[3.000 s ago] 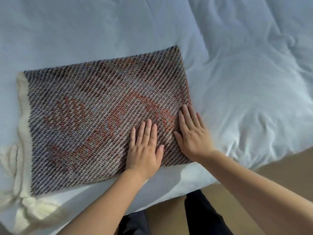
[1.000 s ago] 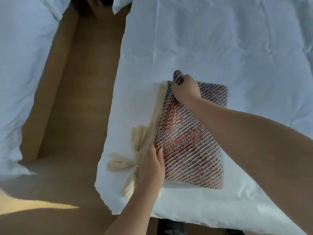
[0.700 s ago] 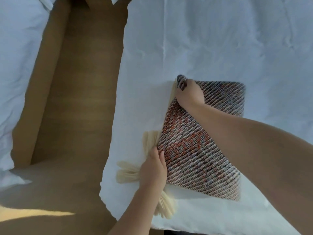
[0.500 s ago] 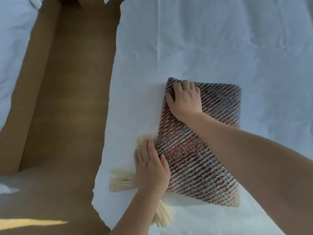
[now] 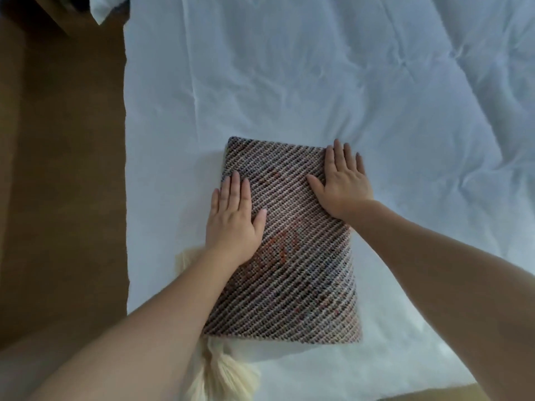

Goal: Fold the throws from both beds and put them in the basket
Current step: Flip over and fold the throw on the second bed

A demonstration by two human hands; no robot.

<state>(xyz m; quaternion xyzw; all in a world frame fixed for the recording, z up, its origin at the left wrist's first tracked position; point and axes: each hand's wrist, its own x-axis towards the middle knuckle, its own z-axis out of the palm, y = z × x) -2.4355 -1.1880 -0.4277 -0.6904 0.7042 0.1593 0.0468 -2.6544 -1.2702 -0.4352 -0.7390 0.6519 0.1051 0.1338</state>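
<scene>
A woven throw [image 5: 292, 273] with grey, brown and orange diagonal stripes lies folded into a narrow rectangle on the white bed [image 5: 289, 82]. Cream tassels [image 5: 223, 374] stick out under its near left corner. My left hand [image 5: 234, 218] lies flat with straight fingers on the throw's left edge. Flat on the far right corner rests my right hand [image 5: 341, 180], fingers spread. No basket is in view.
The bed's left edge [image 5: 126, 169] runs down the frame, with brown floor [image 5: 60, 169] beyond it. A corner of white bedding [image 5: 101, 10] shows at the top left. The duvet to the right is rumpled.
The throw was folded over in half from the left. Both hands let go of its left edge and now lie flat on top, the right hand having slid to the right corner.
</scene>
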